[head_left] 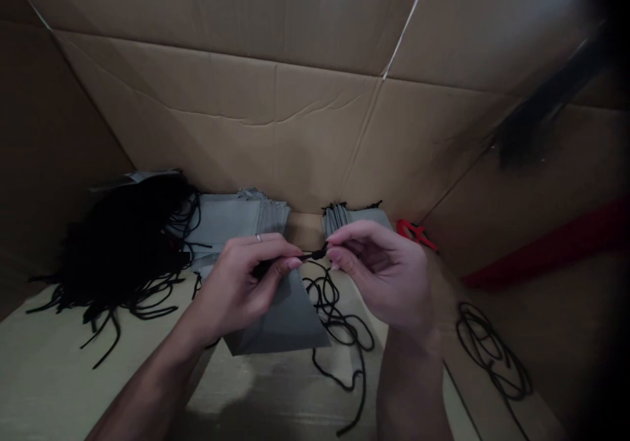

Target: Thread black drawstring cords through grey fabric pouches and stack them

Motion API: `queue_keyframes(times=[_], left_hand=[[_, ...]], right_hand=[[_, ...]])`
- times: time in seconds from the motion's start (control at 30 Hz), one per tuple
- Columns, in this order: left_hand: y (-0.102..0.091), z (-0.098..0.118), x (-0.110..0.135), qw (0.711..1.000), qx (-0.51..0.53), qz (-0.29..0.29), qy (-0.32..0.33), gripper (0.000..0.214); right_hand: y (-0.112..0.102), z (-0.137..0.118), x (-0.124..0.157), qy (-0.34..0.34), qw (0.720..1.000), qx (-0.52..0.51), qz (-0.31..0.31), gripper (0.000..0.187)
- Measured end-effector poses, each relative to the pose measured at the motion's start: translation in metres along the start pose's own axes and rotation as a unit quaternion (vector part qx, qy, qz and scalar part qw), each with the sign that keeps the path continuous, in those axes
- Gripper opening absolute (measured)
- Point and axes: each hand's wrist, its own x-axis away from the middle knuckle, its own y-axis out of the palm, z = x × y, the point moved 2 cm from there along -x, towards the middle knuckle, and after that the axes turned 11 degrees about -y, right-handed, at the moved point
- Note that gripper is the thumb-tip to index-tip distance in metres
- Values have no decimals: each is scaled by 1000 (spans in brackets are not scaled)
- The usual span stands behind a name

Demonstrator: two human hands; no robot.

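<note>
Between my hands a black cord [317, 255] is stretched, with a knot in it near my right fingertips. My left hand [251, 273] pinches the cord between thumb and forefinger; a ring is on one finger. My right hand [378, 267] pinches the cord just beyond the knot. Under my left hand hangs a grey flat fabric piece [280, 323], its upper part hidden by my fingers. More loose black cord [339, 326] lies in loops on the surface below and between my hands.
A large heap of black cords [123, 251] lies at left. Grey pieces are stacked beside it [231, 218], and another grey stack [364, 216] stands behind my right hand. Red-handled scissors [416, 233] and a cord coil [492, 356] lie at right. Cardboard walls [236, 93] rise behind.
</note>
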Motion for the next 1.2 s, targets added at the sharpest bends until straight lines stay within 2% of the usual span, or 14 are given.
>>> queue_keyframes(times=[0.1, 0.17, 0.27, 0.43, 0.57, 0.6, 0.67, 0.77, 0.83, 0.9, 1.2], left_hand=[[-1, 0, 0, 1000, 0, -1, -2, 14], [-1, 1, 1, 1000, -3, -4, -1, 15], [-2, 2, 0, 1000, -5, -5, -2, 16], [-1, 3, 0, 1000, -1, 3, 3, 15], [-1, 2, 1, 1000, 3, 13, 5, 15], [-1, 2, 1, 1000, 2, 14, 8, 15], [0, 2, 2, 1000, -1, 10, 16, 15], [0, 3, 1, 1000, 5, -3, 19, 17], [1, 4, 0, 1000, 10, -9, 21, 18], [1, 5, 0, 1000, 11, -7, 27, 19], [-5, 4, 3, 999, 10, 41, 14, 17]], right_hand=[[-2, 1, 0, -5, 1000, 18, -12, 10], [-3, 0, -1, -14, 999, 34, -38, 16], [-3, -1, -2, -42, 994, 70, -70, 13], [0, -1, -3, -50, 990, 118, -58, 13], [1, -3, -2, -65, 985, 155, -41, 19], [1, -3, -2, -61, 986, 150, -42, 18], [1, -4, -2, -49, 991, 113, -60, 2], [4, -5, -2, -64, 990, 58, -116, 34], [7, -5, -4, -91, 986, 55, -130, 25], [10, -4, -5, -99, 986, 58, -117, 10], [19, -5, 0, -84, 995, 55, -5, 11]])
